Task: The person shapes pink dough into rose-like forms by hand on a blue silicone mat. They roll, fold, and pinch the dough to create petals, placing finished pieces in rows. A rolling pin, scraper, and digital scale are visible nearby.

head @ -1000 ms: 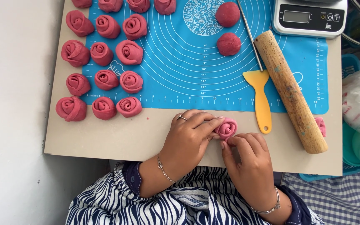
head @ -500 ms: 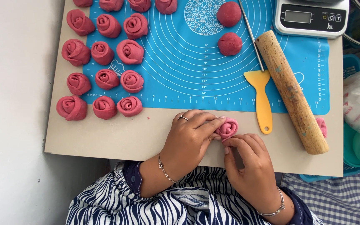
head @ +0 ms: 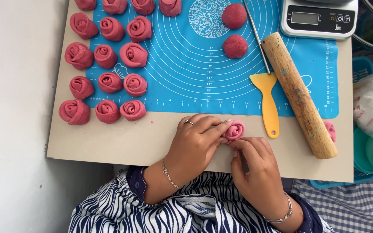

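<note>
**My Hands and the Pink Dough Rose**

Looking down from my head, I see a blue mat (head: pixel 203 90) on a brown board (head: pixel 109 142). I will tell where everything is from that mat.

Just below the mat's bottom edge, on the board, sits a pink dough rose (head: pixel 235 129). My left hand (head: pixel 195 144) curls around its left side, fingers closed on it. My right hand (head: pixel 255 166) pinches it from below with the fingertips. Both hands touch the rose.

On the left part of the mat are rows of finished roses (head: pixel 109 58). Some of them sit half off the mat's left edge. Near the top middle of the mat are two round dough balls (head: pixel 235 46).

On the right part of the mat lies a wooden rolling pin (head: pixel 301 97), tilted, with its low end off the mat. Just left of it lies a yellow scraper (head: pixel 267 99). A small scale (head: pixel 318 19) sits at the mat's top right corner.
</note>
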